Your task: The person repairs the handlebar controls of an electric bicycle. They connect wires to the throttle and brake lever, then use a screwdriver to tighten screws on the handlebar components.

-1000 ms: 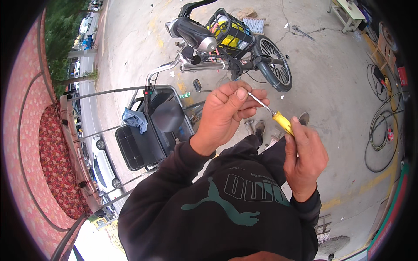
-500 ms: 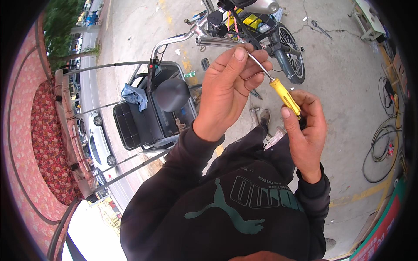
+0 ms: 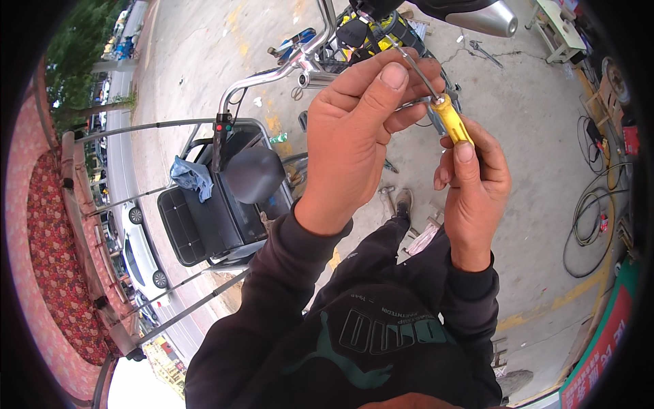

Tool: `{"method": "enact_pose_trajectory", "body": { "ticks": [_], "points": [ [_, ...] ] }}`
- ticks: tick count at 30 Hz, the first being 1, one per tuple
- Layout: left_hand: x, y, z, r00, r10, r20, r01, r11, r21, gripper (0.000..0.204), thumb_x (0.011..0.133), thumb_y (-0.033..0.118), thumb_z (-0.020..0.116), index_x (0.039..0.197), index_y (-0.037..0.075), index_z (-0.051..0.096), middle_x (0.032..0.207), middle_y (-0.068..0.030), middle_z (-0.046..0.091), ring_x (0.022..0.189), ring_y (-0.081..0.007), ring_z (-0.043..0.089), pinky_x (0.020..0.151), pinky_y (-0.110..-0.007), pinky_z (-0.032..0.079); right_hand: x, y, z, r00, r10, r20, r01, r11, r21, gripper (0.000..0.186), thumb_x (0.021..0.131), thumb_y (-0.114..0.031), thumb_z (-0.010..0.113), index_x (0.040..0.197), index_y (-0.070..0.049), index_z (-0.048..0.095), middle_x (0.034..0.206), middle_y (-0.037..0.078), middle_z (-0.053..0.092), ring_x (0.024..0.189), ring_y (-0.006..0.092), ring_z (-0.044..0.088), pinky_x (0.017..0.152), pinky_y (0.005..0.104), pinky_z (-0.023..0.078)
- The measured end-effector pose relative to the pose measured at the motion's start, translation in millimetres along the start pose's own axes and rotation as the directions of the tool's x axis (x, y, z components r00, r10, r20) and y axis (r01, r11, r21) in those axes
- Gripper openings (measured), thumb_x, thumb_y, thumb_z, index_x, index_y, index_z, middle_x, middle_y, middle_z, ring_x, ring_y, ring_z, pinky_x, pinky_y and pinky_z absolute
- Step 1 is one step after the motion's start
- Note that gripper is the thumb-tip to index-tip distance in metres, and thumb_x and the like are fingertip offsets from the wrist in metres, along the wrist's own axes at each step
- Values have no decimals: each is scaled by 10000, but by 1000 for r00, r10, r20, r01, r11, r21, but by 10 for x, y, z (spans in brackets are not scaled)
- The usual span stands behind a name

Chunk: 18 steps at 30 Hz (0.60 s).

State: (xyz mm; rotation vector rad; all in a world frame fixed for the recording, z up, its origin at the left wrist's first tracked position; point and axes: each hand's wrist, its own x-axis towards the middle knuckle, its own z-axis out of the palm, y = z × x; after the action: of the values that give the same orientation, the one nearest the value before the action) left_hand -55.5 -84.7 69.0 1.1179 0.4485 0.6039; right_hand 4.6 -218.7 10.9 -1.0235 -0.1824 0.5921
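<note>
A screwdriver with a yellow handle and thin metal shaft is held up in front of my chest. My right hand is closed round the handle's lower end, thumb pressed along it. My left hand is closed at the shaft, which lies across its fingers beside the thumb tip. The shaft's far end sticks out past those fingers, against a dark cluttered background. Whether anything small is also pinched there, I cannot tell.
Beyond my hands stand chrome handlebars and a cart with a black seat. A silver-tipped dark part juts in at the top. On the concrete lie a wrench, a hammer and coiled cable.
The screwdriver has risen slightly, and its shaft now reaches past my left fingers instead of ending at them. My right hand has shifted up a little. The whole view has tilted.
</note>
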Motion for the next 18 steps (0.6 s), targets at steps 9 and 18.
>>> {"method": "enact_pose_trajectory", "body": {
  "ticks": [9,18],
  "points": [
    [856,137,-538,566,689,453,-534,-113,838,816,797,237,851,1420,-65,419,1308,-235,558,1199,-340,584,1029,-396,467,208,41,-15,996,-75,-54,70,994,-85,341,988,-163,684,1254,47,641,1009,148,683,649,91,544,558,239,466],
    [1094,223,-270,567,628,533,-650,-56,758,970,647,103,891,1463,-38,386,1361,-263,495,1269,-417,512,1073,-430,432,362,82,61,994,-79,-81,67,987,-146,352,988,-197,693,1239,47,654,951,85,674,665,77,529,564,234,450]
  ]
}}
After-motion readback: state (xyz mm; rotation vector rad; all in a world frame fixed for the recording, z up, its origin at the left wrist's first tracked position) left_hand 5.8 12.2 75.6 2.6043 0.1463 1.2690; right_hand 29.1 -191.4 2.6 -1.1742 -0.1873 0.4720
